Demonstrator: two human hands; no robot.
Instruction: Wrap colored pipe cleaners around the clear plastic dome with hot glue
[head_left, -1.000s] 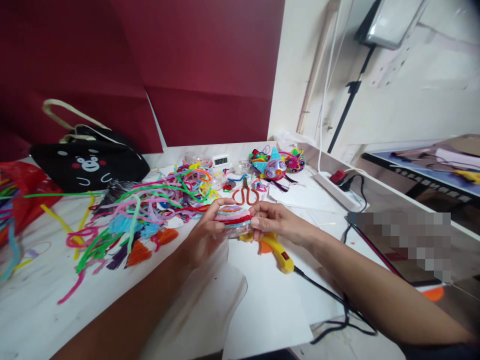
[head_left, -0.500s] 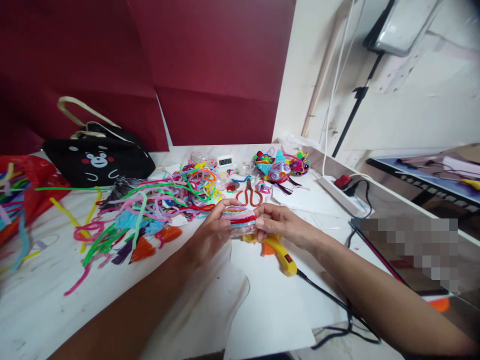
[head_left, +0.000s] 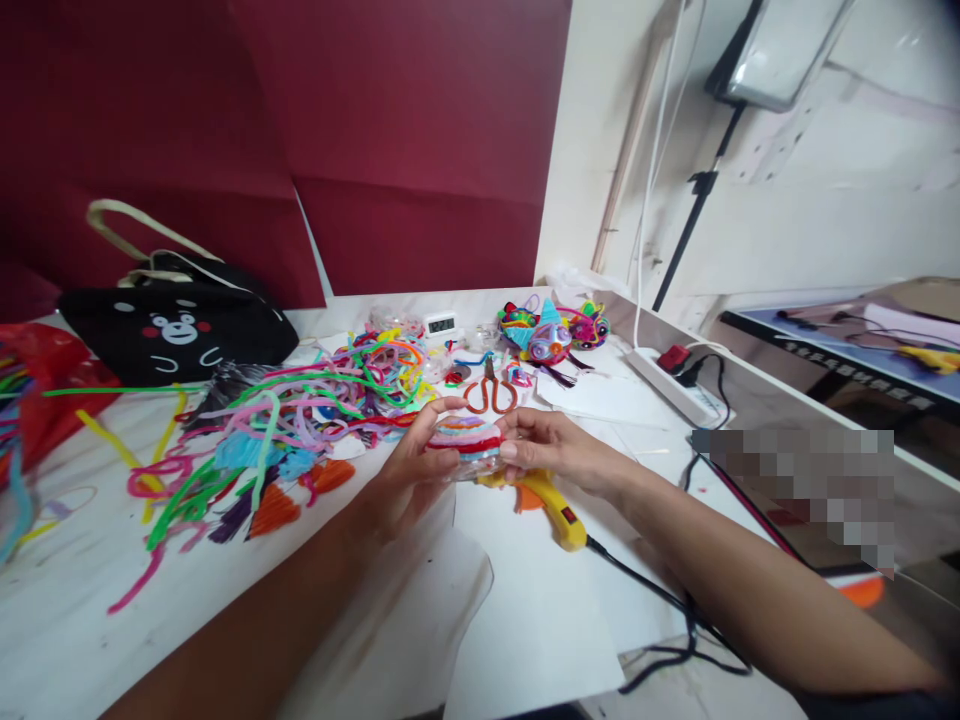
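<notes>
Between my two hands is a clear plastic piece (head_left: 466,436) with stripes of fuzzy stems in red, white, lilac and orange. The fingers of my left hand (head_left: 420,450) close round its left side. My right hand (head_left: 544,447) pinches its right edge between thumb and fingers. Just below my right hand lies a yellow glue gun (head_left: 564,515), its black cord running right. Orange-handled scissors (head_left: 490,392) rest on the table behind the piece.
Tangled fuzzy stems (head_left: 300,410) and tassels (head_left: 275,510) spread over the left. Finished colourful ornaments (head_left: 551,338), a small clock (head_left: 441,325) and a black bag (head_left: 180,330) stand behind. A power strip (head_left: 675,385) lies at right.
The view has shifted slightly, so most things appear a little further left. Both hands keep hold of the striped piece, which now shows more of its striped face.
</notes>
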